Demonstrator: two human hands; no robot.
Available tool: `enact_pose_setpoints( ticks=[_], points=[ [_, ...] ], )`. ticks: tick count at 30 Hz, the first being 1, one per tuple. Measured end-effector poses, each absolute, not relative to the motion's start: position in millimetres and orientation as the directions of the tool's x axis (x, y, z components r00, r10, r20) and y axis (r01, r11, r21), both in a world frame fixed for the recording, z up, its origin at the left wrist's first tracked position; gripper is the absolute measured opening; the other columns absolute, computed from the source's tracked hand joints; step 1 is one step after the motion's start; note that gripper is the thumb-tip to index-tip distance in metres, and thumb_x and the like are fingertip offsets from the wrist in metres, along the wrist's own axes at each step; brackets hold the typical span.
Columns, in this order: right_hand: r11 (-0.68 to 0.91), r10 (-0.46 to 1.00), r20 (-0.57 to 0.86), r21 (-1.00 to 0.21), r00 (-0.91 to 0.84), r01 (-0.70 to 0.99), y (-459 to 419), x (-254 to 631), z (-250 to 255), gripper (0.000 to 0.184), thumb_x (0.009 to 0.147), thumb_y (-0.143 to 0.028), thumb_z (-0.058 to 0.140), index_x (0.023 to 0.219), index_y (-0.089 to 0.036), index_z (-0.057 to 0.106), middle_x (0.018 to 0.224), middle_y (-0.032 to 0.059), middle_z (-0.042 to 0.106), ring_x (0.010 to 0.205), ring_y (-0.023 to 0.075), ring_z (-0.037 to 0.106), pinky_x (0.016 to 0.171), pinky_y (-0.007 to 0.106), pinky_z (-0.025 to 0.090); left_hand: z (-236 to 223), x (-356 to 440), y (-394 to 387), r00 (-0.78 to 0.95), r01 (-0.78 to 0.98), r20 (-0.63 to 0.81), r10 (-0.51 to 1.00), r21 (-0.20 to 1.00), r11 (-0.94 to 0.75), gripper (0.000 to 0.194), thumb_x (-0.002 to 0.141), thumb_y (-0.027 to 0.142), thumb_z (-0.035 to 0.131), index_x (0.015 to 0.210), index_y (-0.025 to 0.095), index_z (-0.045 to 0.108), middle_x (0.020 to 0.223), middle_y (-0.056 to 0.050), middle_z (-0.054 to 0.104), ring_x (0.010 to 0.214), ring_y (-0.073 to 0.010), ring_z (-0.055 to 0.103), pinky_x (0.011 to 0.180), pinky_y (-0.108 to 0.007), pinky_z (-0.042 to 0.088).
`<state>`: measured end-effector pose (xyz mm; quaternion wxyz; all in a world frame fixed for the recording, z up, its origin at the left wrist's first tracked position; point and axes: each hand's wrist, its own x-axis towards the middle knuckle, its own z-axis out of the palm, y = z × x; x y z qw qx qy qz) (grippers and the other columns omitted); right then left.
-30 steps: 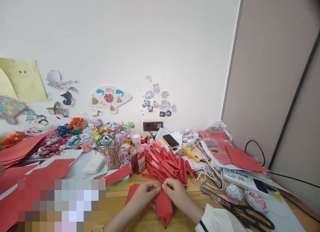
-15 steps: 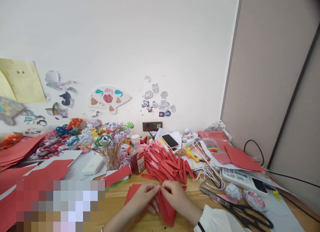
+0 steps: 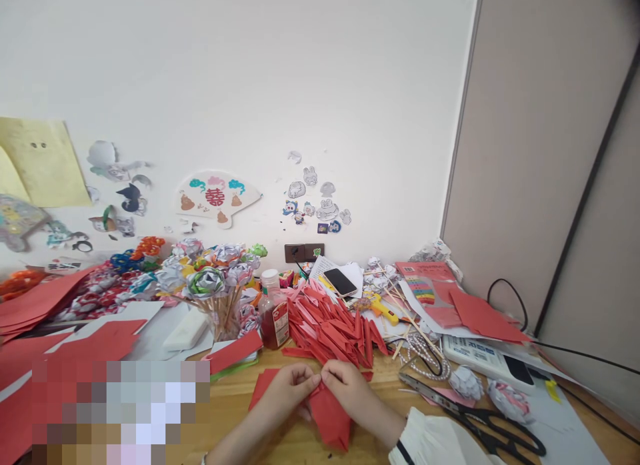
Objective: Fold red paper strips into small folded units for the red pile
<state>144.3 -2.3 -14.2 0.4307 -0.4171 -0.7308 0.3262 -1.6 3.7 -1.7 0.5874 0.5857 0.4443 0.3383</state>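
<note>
A folded piece of red paper (image 3: 330, 417) is pinched at its top between both my hands, its wide part hanging toward the table's front. My left hand (image 3: 295, 388) has thumb and index pressed together at the paper's upper tip; its other fingers curl partly behind the sheet. Close beside it, my right hand (image 3: 343, 383) pinches the same tip from the right. Another flat red sheet (image 3: 259, 388) lies under my left hand. Just beyond my hands spreads a heap of folded red paper pieces (image 3: 330, 325).
Black-handled scissors (image 3: 500, 428) lie at my right near crumpled paper balls (image 3: 466, 383) and bead strings (image 3: 423, 355). Behind are a yellow glue gun (image 3: 383, 309), a phone (image 3: 341, 283), a jar of red liquid (image 3: 273, 318) and paper flowers (image 3: 206, 283). Red sheets (image 3: 40, 378) cover the left.
The folded red paper swung and tilted between my fingers, its lower end shifting right. Both hands kept their pinch near the same spot.
</note>
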Motion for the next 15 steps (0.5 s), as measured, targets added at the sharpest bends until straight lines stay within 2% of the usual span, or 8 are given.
enact_pose_setpoints(
  ticks=[7,15],
  points=[
    [0.4,0.906,0.326,-0.869,-0.27,0.293,2.1,144.1,-18.6,0.023,0.075,-0.023,0.042,0.054,-0.015,0.047,0.053,-0.004,0.041,0.054,0.0094,0.039,0.051,0.019,0.031,-3.8,-0.1,4.8,0.358,0.136,-0.088,0.93,0.99,0.041,0.041,0.051,0.053,0.062,0.056,0.016,0.044,0.042,0.006,0.05,0.035,-0.0099,0.049,0.036,-0.023,0.041],
    [0.399,0.909,0.338,-0.874,-0.244,0.277,-0.3,143.5,-11.2,0.023,0.075,-0.025,0.042,0.054,-0.015,0.047,0.053,-0.0038,0.041,0.053,0.0095,0.039,0.051,0.019,0.031,3.5,2.0,-0.4,0.424,0.125,-0.163,0.891,0.985,0.121,0.039,0.062,0.055,0.05,0.061,0.017,0.043,0.041,0.004,0.054,0.033,-0.0103,0.052,0.034,-0.019,0.038]
  ],
)
